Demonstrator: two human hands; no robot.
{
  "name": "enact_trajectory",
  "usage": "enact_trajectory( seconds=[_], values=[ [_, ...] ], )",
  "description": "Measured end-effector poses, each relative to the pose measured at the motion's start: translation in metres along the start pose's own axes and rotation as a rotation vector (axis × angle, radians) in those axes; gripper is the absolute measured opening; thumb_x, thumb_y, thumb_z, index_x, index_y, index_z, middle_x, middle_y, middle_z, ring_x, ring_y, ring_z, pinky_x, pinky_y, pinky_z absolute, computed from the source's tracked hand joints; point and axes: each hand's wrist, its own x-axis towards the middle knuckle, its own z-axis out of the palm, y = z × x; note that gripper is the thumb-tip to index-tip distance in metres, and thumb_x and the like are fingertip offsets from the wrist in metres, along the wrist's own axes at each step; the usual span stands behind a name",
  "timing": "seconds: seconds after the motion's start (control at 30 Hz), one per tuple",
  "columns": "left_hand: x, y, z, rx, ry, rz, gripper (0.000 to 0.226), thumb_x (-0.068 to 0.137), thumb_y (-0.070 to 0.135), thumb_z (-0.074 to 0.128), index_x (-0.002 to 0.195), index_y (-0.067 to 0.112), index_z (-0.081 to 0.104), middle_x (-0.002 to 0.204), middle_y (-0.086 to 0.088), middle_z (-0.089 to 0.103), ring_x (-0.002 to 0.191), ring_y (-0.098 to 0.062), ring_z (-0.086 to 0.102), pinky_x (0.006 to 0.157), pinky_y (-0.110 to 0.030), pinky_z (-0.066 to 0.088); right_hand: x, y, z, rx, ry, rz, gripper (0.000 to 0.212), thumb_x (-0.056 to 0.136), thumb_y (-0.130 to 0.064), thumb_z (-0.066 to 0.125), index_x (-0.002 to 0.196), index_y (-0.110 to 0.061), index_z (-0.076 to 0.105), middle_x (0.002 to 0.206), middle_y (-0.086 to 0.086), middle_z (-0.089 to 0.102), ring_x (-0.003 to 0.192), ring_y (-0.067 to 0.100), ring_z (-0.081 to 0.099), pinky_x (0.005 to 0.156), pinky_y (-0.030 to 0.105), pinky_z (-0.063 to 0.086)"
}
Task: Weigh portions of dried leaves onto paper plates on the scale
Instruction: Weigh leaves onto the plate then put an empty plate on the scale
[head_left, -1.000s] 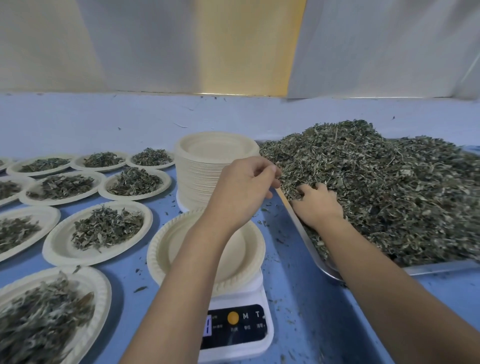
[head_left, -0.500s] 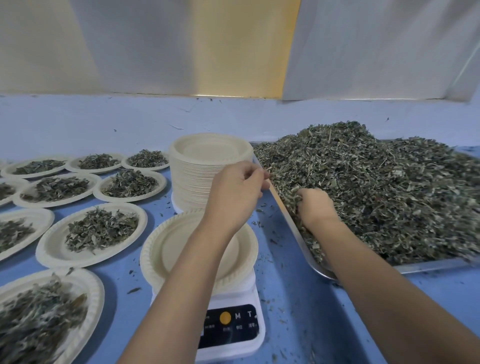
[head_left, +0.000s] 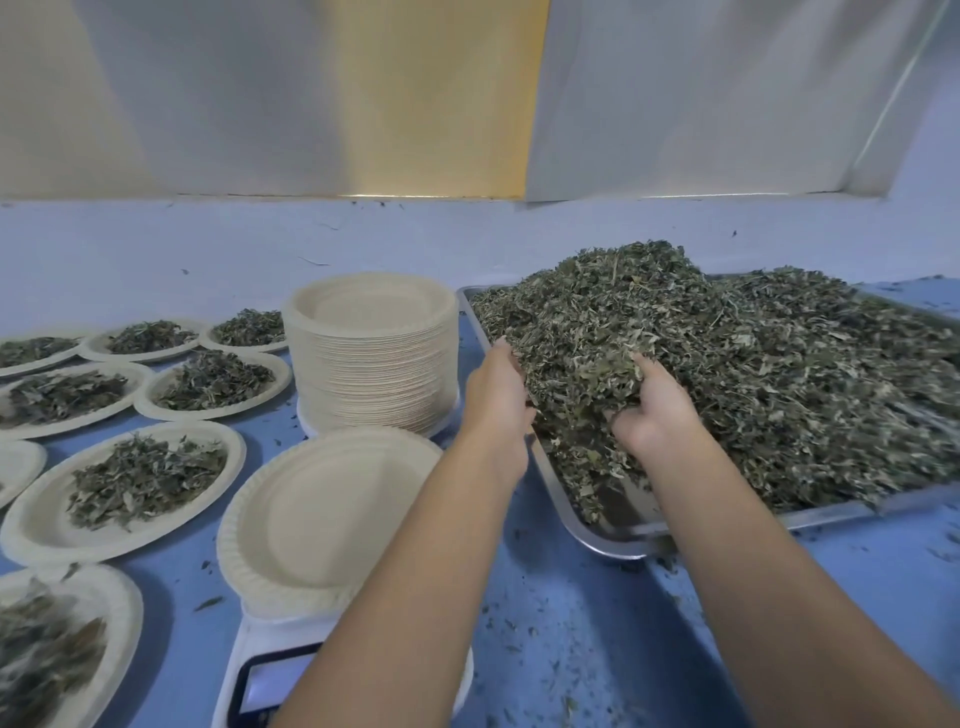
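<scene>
Scooping: left hand (head_left: 496, 395) flat against heaped dried green leaves (head_left: 727, 364) in the steel tray (head_left: 597, 540); right hand (head_left: 652, 410) grip curls round a clump. Next, probably: carry it onto the empty cream paper plate (head_left: 322, 509) left of the tray.

Blue worktop (head_left: 597, 623), metal tray (head_left: 587, 535) at right heaped with dried leaves (head_left: 753, 374), tall stack of paper plates (head_left: 371, 364) just left of it, white scale (head_left: 249, 660) at the near edge, leaf-filled plates (head_left: 31, 530) spread across the left, loose leaf crumbs (head_left: 208, 603) scattered between.
</scene>
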Motion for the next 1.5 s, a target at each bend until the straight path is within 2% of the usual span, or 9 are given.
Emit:
enact_trajectory(
  seconds=[0.13, 0.4, 0.47, 0.63, 0.87, 1.1, 1.2, 1.27, 1.5],
  values=[
    [0.006, -0.009, 0.005, -0.114, -0.009, -0.059, 0.051, 0.102, 0.035, 0.036, 0.146, 0.008, 0.034, 0.148, -0.011, 0.038, 0.136, -0.026, 0.037, 0.109, -0.035, 0.031, -0.018, -0.004, 0.004, 0.159, -0.122, 0.038, 0.025, 0.099, -0.019, 0.050, 0.120, -0.005, 0.054, 0.116, 0.017, 0.060, 0.090, 0.029, 0.062, 0.070, 0.042, 0.054],
    [-0.005, 0.016, -0.017, -0.357, -0.059, -0.013, 0.034, 0.102, 0.037, 0.036, 0.102, 0.007, 0.052, 0.092, -0.009, 0.057, 0.097, -0.025, 0.059, 0.092, -0.033, 0.045, -0.067, -0.006, 0.038, 0.186, -0.457, 0.076, 0.022, 0.098, -0.017, 0.050, 0.109, -0.002, 0.061, 0.096, 0.018, 0.070, 0.079, 0.026, 0.069, 0.061, 0.038, 0.060],
    [-0.012, 0.030, -0.027, -0.393, -0.058, 0.008, 0.036, 0.101, 0.039, 0.038, 0.084, 0.009, 0.050, 0.063, -0.003, 0.051, 0.065, -0.018, 0.048, 0.070, -0.031, 0.044, -0.078, -0.001, 0.051, 0.121, -0.572, 0.093, 0.033, 0.098, -0.019, 0.049, 0.125, -0.002, 0.057, 0.109, 0.018, 0.068, 0.084, 0.026, 0.068, 0.069, 0.038, 0.059],
    [-0.033, 0.062, -0.074, -0.463, -0.045, 0.085, 0.034, 0.101, 0.043, 0.035, 0.092, 0.012, 0.044, 0.063, 0.001, 0.031, 0.050, -0.012, 0.028, 0.046, -0.022, 0.030, -0.104, 0.027, 0.079, -0.024, -0.725, 0.113, 0.038, 0.098, -0.021, 0.048, 0.133, -0.007, 0.053, 0.119, 0.015, 0.065, 0.096, 0.025, 0.065, 0.081, 0.035, 0.055],
    [-0.055, 0.067, -0.132, -0.408, 0.050, 0.135, 0.040, 0.100, 0.044, 0.036, 0.099, 0.009, 0.057, 0.091, -0.013, 0.069, 0.088, -0.026, 0.065, 0.075, -0.035, 0.052, -0.126, 0.078, 0.100, -0.227, -0.941, 0.088, 0.026, 0.098, -0.010, 0.044, 0.121, -0.009, 0.057, 0.110, 0.014, 0.067, 0.097, 0.024, 0.064, 0.093, 0.040, 0.049],
    [-0.053, 0.058, -0.144, -0.344, 0.071, 0.100, 0.047, 0.098, 0.047, 0.036, 0.096, 0.010, 0.064, 0.076, -0.010, 0.071, 0.060, -0.021, 0.068, 0.055, -0.024, 0.054, -0.128, 0.094, 0.097, -0.636, -0.971, -0.208, 0.021, 0.091, -0.013, 0.059, 0.107, -0.023, 0.067, 0.111, 0.004, 0.071, 0.106, 0.020, 0.065, 0.097, 0.038, 0.050],
    [-0.052, 0.055, -0.140, -0.345, 0.042, 0.089, 0.059, 0.096, 0.054, 0.032, 0.112, 0.010, 0.068, 0.096, -0.013, 0.073, 0.067, -0.023, 0.070, 0.060, -0.028, 0.056, -0.129, 0.092, 0.096, -0.915, -0.866, -0.418, 0.026, 0.090, -0.022, 0.063, 0.116, -0.025, 0.064, 0.123, -0.007, 0.063, 0.118, 0.012, 0.055, 0.104, 0.033, 0.043],
    [-0.052, 0.052, -0.136, -0.349, 0.041, 0.094, 0.063, 0.093, 0.061, 0.030, 0.107, 0.014, 0.069, 0.095, -0.011, 0.074, 0.065, -0.023, 0.071, 0.060, -0.030, 0.057, -0.134, 0.092, 0.096, -0.972, -0.854, -0.502, 0.024, 0.091, -0.021, 0.061, 0.115, -0.026, 0.063, 0.117, -0.016, 0.062, 0.115, 0.007, 0.053, 0.095, 0.018, 0.042],
    [-0.048, 0.045, -0.133, -0.225, 0.197, 0.060, 0.064, 0.079, 0.070, 0.050, 0.113, 0.017, 0.064, 0.108, -0.006, 0.068, 0.101, -0.025, 0.064, 0.093, -0.040, 0.049, -0.152, 0.101, 0.097, -1.235, -0.865, -0.703, 0.032, 0.093, -0.009, 0.050, 0.119, -0.025, 0.061, 0.109, -0.001, 0.068, 0.083, 0.010, 0.060, 0.076, 0.024, 0.046]
  ],
)
